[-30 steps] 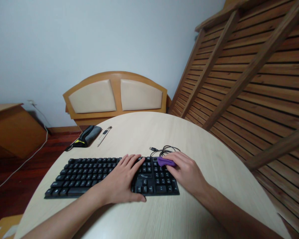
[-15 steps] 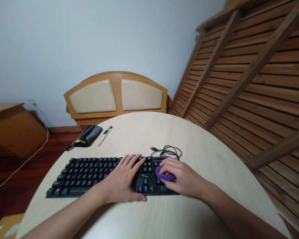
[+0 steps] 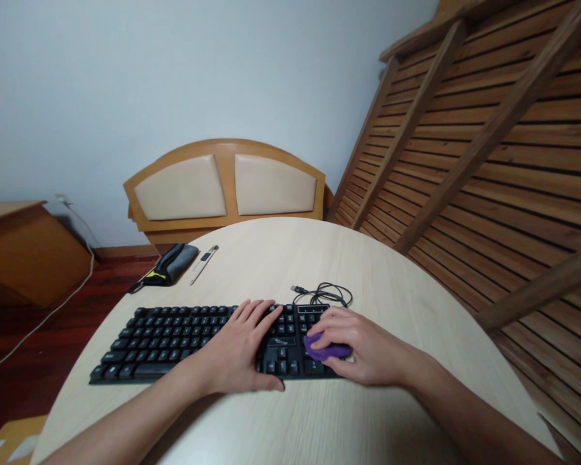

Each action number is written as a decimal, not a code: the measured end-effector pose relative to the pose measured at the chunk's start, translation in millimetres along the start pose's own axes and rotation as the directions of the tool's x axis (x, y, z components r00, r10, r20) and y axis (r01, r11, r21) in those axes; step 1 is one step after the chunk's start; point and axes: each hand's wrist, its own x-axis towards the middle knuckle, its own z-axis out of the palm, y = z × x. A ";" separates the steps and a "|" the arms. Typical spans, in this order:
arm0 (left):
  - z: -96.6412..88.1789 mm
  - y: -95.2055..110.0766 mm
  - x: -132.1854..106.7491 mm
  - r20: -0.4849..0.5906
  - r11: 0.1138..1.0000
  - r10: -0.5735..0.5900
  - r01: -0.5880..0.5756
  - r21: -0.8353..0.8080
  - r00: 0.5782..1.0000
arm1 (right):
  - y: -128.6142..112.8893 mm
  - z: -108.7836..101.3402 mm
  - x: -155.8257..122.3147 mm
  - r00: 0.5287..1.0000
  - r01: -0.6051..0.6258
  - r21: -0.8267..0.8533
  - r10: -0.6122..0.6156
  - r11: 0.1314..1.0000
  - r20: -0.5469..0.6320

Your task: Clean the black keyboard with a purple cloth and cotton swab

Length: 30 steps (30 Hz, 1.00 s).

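Observation:
A black keyboard lies flat on the pale table. My left hand rests across its middle-right part, fingers stretched toward the far edge and thumb lying along the near edge. Over the number keys, my right hand is closed on a purple cloth, pressing it against the keys. Part of the cloth and the keyboard's right end are hidden under that hand. Behind the keyboard, its black cable lies coiled with the USB plug pointing left.
A grey and black folded pouch sits at the table's left rim, with a slim clear and black tool beside it. A wooden headboard stands behind the table, and a slatted wooden frame leans on the right.
My right hand and the purple cloth have shifted slightly right and toward me over the number keys. My left hand and the keyboard stay in place.

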 end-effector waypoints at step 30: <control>-3.9 3.8 1.9 0.050 0.999 -0.037 0.036 0.028 0.998 | -5.5 29.3 25.5 0.982 -0.159 -0.377 0.105 0.912 -0.160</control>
